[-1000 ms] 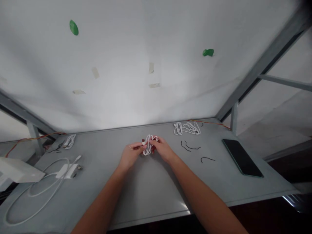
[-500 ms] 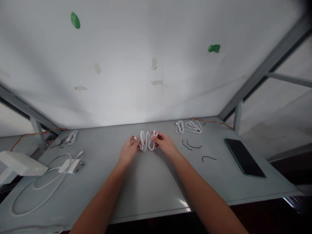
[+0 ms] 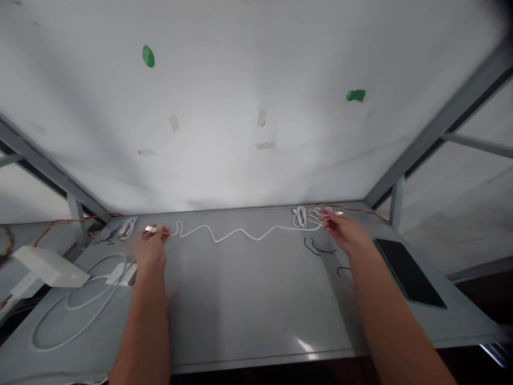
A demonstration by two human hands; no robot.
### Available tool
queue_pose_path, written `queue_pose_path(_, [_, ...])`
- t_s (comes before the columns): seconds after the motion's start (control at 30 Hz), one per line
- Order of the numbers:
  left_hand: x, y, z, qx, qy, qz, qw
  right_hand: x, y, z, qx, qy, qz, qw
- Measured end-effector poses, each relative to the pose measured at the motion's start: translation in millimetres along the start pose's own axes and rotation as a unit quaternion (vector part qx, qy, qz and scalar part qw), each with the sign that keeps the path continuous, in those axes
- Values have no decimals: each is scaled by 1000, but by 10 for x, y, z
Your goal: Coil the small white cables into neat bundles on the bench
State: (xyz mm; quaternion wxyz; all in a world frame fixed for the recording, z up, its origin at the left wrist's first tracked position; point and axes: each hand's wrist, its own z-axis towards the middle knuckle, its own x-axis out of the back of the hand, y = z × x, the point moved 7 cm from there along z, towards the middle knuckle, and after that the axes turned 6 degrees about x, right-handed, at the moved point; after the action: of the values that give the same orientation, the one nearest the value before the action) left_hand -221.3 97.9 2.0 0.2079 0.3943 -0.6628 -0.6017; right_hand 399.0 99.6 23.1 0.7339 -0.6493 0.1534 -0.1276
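A thin white cable [image 3: 240,231] stretches in a wavy line between my two hands above the grey table. My left hand [image 3: 152,246] pinches it near its left end, where a white plug shows above the fingers. Far to the right, my right hand [image 3: 344,230] grips the other end, with a light plug at the fingertips. Just behind that hand lie coiled white cables [image 3: 300,216]. Another white cable bundle [image 3: 127,228] rests beyond my left hand.
Short black ties [image 3: 323,247] lie near my right forearm, and a dark phone-like slab [image 3: 409,271] sits at the right. On the left are a white charger [image 3: 117,274] with a looped cable and a white power strip [image 3: 52,267]. A pale wall [image 3: 216,176] stands behind.
Both hands have moved far apart, left and right. The cable, looped in a small coil between them before, is now drawn out into a long wavy line. The view has shifted slightly.
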Motion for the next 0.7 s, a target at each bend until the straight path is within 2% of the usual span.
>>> queue_pose_path(0.03, [100, 57, 60, 7, 17, -19, 1000, 314, -8, 96, -34, 52, 33, 998])
queue_pose_path(0.07, [198, 116, 114, 11, 32, -31, 999, 600, -67, 195, -34, 78, 40, 996])
queue_pose_path(0.2, [522, 347, 296, 27, 64, -42, 997, 1623, -347, 512, 13, 161, 64, 985])
queue_pose_path(0.27, [609, 434, 356, 43, 61, -39, 996, 1936, -494, 581, 53, 177, 56, 981])
queue_pose_path(0.33, [604, 494, 357, 52, 35, -24, 998, 1996, -641, 562, 89, 162, 28, 982])
queue_pose_path(0.37, [559, 519, 325, 48, 11, -13, 999, 1920, -707, 519, 101, 145, 12, 984])
queue_pose_path(0.43, [396, 567, 184, 14, -50, 10, 999, 1580, -809, 374, 113, 97, -11, 989])
queue_pose_path(0.57, [-64, 603, -296, -93, -157, 16, 983, 575, -931, -2, 169, 33, -14, 985])
queue_pose_path(0.63, [-307, 544, -524, -134, -196, 21, 971, 84, -857, -126, 170, 4, -51, 984])
queue_pose_path(0.7, [-537, 413, -701, -158, -229, 49, 959, -295, -730, -206, 183, 1, -82, 980])
